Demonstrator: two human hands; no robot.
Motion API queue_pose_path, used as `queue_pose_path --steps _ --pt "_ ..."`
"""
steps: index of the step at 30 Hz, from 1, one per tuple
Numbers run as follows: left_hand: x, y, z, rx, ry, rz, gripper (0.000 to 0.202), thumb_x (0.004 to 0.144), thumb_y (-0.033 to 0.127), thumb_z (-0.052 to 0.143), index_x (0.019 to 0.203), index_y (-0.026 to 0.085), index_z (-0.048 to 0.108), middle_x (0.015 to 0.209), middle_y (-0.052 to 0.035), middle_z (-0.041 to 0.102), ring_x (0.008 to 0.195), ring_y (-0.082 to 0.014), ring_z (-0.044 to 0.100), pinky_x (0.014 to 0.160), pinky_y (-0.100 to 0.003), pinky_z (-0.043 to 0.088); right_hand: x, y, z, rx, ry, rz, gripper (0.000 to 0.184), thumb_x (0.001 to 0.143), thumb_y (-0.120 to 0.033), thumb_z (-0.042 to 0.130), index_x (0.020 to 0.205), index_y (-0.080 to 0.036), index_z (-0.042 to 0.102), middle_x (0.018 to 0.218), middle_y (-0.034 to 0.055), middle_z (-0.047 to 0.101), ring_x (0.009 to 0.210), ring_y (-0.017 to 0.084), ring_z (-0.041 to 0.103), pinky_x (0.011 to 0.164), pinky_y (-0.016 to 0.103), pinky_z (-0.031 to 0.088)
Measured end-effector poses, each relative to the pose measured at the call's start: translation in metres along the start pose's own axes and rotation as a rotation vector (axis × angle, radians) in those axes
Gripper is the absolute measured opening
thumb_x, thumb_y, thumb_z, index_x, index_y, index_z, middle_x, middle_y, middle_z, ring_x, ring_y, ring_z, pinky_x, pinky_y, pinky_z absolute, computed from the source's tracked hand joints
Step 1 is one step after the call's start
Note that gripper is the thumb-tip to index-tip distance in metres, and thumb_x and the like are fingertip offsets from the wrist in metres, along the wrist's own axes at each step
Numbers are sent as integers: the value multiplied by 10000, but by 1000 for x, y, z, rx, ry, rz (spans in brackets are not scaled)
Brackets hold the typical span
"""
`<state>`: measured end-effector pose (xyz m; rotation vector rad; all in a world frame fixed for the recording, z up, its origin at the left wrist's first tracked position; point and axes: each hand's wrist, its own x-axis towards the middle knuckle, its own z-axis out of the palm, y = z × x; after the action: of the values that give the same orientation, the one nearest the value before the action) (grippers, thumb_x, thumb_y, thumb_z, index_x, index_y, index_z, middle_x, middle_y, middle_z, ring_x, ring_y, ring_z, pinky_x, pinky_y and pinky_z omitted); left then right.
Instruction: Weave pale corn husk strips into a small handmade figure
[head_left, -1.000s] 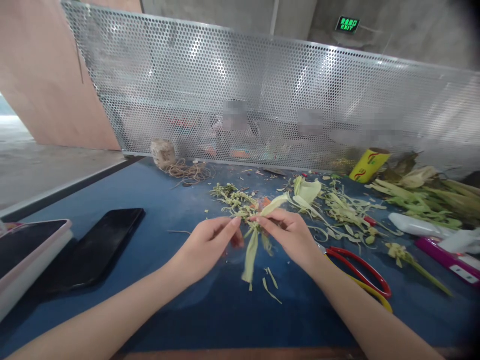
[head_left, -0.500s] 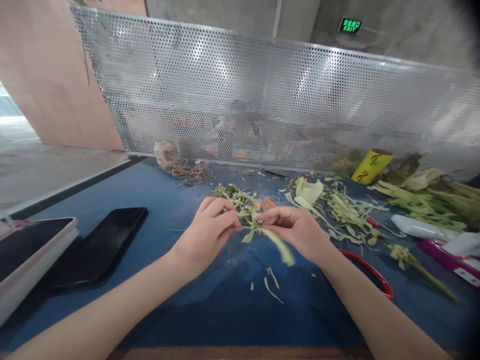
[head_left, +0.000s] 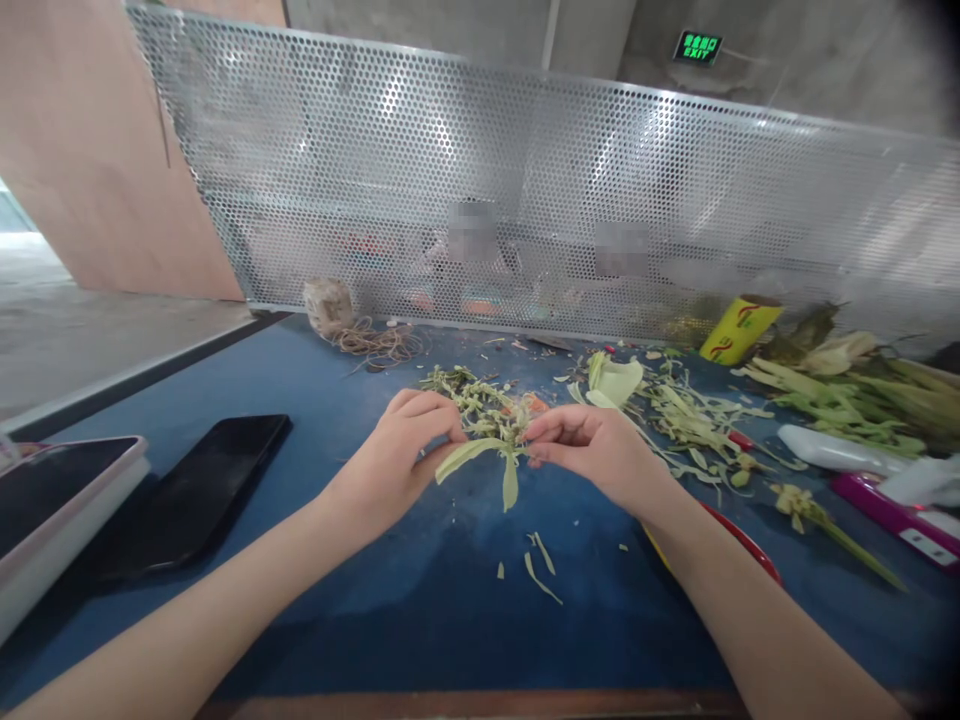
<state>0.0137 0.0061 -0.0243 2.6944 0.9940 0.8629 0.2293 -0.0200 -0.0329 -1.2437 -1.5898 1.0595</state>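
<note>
My left hand [head_left: 397, 460] and my right hand [head_left: 592, 450] meet over the blue table [head_left: 315, 400], both pinched on a small knot of pale green corn-husk strips [head_left: 487, 455]. Two strip ends hang from it, one to the left and one straight down. Loose husk scraps [head_left: 540, 565] lie on the table just below my hands. A heap of shredded husk [head_left: 472, 395] sits right behind my fingers.
Red-handled scissors [head_left: 742, 545] lie partly under my right forearm. A black phone [head_left: 202, 490] and a tablet in a pale case [head_left: 52, 500] lie at the left. Twine [head_left: 367, 340], a yellow cylinder [head_left: 739, 330], corn husks [head_left: 847, 390] and a perforated metal screen [head_left: 525, 190] stand behind.
The long strip that hung down has been drawn up and folded into the knot. My hands have risen slightly and pulled closer to the husk heap.
</note>
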Motion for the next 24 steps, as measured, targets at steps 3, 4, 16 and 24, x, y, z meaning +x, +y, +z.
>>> queue_pose_path --steps 3,4,16,24 --pt "1 -2 0 -18 -15 -21 132 786 160 442 663 183 487 809 -18 549 844 -171 454 778 -299 359 1 1 -2 -8 -17 -13 102 675 -226 631 754 -161 621 615 7 644 610 118 625 631 239 502" --pt "1 -2 -1 -27 -26 -34 134 782 169 447 655 183 487 805 -16 551 844 -171 456 783 -301 357 1 2 -3 -10 -22 -14 100 681 -229 626 754 -161 618 620 7 642 612 118 624 635 242 501" --pt "4 5 5 -616 -205 -340 198 810 341 422 797 168 518 764 -15 601 663 -126 535 598 -243 441 -4 -3 12 105 -207 -14 290 759 -243 547 1040 -188 501 685 -19 584 625 108 580 638 257 469" --pt "3 10 12 -447 -91 -358 202 799 355 435 857 191 538 836 -20 581 698 -132 544 590 -242 460 -1 1 16 -2 -115 -65 141 753 -286 546 713 -160 598 599 0 568 551 108 553 560 232 466"
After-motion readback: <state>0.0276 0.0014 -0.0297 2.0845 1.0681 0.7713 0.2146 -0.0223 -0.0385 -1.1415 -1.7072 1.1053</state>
